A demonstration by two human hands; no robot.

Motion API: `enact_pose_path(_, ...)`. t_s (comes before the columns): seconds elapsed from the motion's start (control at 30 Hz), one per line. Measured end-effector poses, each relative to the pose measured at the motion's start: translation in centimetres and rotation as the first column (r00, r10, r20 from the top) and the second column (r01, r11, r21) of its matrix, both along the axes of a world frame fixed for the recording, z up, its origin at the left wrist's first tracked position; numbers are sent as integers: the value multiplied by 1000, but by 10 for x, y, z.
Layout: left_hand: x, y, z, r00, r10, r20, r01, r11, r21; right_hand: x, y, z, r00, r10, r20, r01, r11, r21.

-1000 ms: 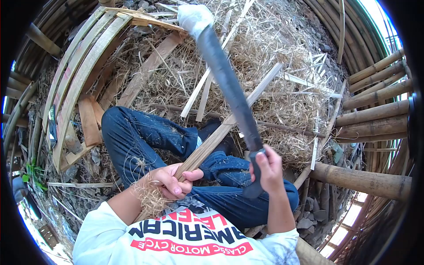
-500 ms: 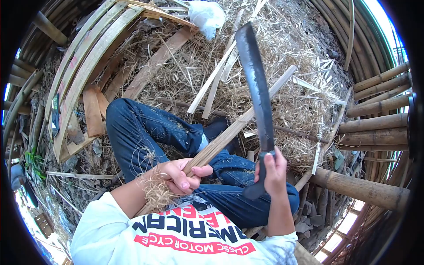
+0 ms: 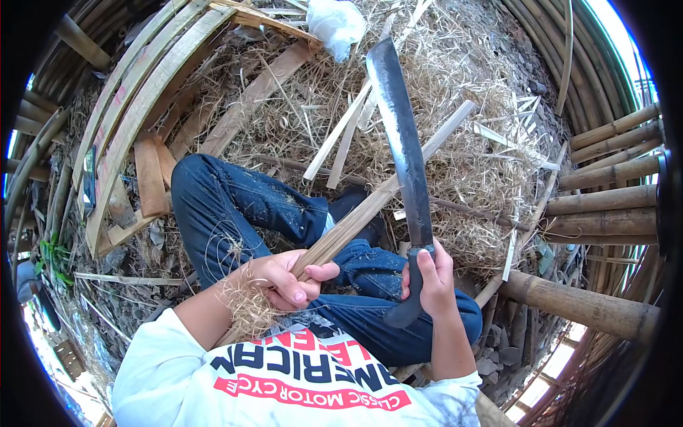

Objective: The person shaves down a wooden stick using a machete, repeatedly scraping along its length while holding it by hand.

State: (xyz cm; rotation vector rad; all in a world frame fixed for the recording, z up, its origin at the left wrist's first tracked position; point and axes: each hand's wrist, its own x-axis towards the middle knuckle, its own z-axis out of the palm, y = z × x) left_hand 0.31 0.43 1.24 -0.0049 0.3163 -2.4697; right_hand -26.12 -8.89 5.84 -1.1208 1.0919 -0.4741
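My left hand [image 3: 288, 280] is wrapped round a long split bamboo strip [image 3: 351, 225], which slants from my lap up to the right. A tuft of curly shavings [image 3: 250, 304] hangs at my left wrist. In my right hand [image 3: 432, 283] is a machete [image 3: 400, 121], gripped by its dark handle with the thumb along it. The broad blade points away from me, tilted a little left, and overlaps the bamboo strip in this view. My legs in blue jeans [image 3: 226, 213] are folded beneath both hands.
Pale shavings [image 3: 455, 178] cover the ground ahead, with thin strips [image 3: 340, 135] lying on them. A white plastic bag [image 3: 336, 27] rests at the top. Curved planks [image 3: 146, 92] stand at left. A thick bamboo pole [image 3: 583, 304] juts in from the right, below stacked poles [image 3: 605, 201].
The machete has tilted slightly left, its tip shifting left, and my right hand has moved a little left with it. The left hand keeps its hold on the bamboo strip.
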Motion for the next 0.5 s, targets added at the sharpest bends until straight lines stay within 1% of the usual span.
enact_pose_path(0.07,-1,1,2,1000,1,16,-1,1000,11,0,1,1,1000,-10,4,10,1000,8)
enact_pose_path(0.13,-2,0,2,999,8,32,-8,1000,22,1,4,2,998,56,-7,-55,998,28)
enact_pose_path(0.17,-2,-1,0,998,0,59,2,999,-40,2,4,3,994,110,-8,-110,994,9)
enact_pose_path(0.2,-2,-3,-1,996,-5,87,14,995,-103,2,2,4,992,120,-31,-121,992,-27)
enact_pose_path(0.23,-1,-3,0,996,-4,90,13,995,-102,2,-1,6,991,126,-54,-129,990,-61)
enact_pose_path(0.27,-1,-2,2,997,-6,76,14,994,-106,1,-3,8,998,63,-31,-65,996,-57)
enact_pose_path(0.3,-1,-1,3,998,-6,58,12,994,-109,-2,-6,7,999,28,-16,-29,995,-92)
enact_pose_path(0.37,-3,0,4,998,-5,62,12,994,-105,0,-3,5,997,-69,19,70,996,-63)
enact_pose_path(0.43,-2,1,0,999,-34,32,35,999,-29,-2,0,4,999,-46,-10,45,996,-81)
enact_pose_path(0.47,-2,0,1,999,-39,32,40,999,-30,-3,1,3,999,-23,-39,19,996,-92)
enact_pose_path(0.5,-1,-1,2,996,-46,72,49,998,-44,-6,-1,4,999,-28,-40,25,996,-86)
